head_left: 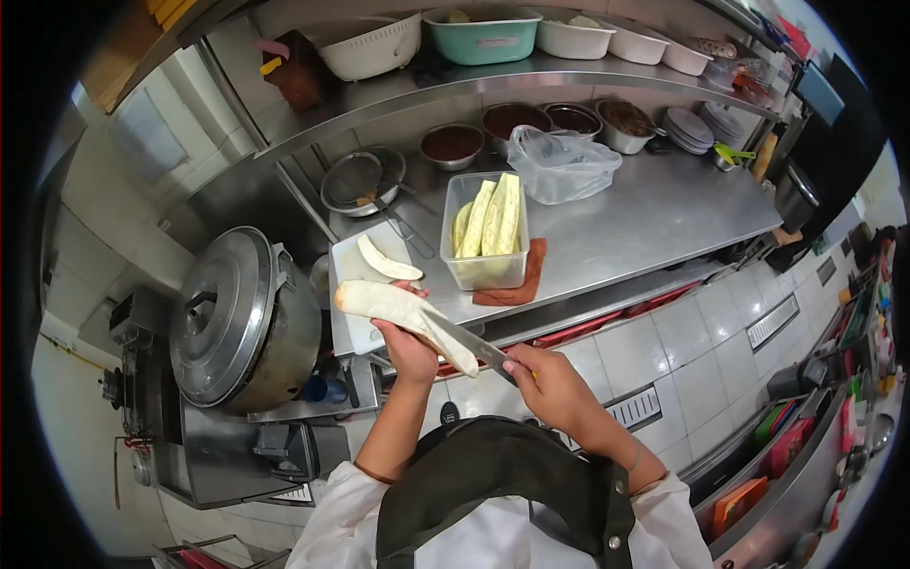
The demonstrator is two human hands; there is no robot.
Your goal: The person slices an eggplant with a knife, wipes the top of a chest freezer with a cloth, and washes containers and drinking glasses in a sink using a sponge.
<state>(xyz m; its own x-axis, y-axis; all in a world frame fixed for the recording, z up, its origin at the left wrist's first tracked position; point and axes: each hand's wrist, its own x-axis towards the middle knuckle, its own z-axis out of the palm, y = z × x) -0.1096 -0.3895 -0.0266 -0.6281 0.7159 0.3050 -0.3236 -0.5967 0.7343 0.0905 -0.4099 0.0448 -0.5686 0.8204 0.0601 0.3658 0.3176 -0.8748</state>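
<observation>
My left hand [409,349] is wrapped round a long, pale peeled vegetable [379,302] from below, its palm up. A knife [469,343] lies with its blade against the vegetable's right part, where a strip or slit shows. My right hand [552,387] is closed on the knife's handle. Beyond my left hand, a pale curved piece [384,258] rests on a white cutting board [355,327]. To the right of the board, a clear plastic container [488,275] holds several peeled, greenish-yellow vegetables [493,223].
A large lidded pot [223,318] stands at the left. A brown cloth [517,275] lies beside the container, and a plastic bag [564,166] behind it. Bowls [453,144], strainers [353,183] and plates [689,130] stand at the back, under a shelf [455,85] with tubs.
</observation>
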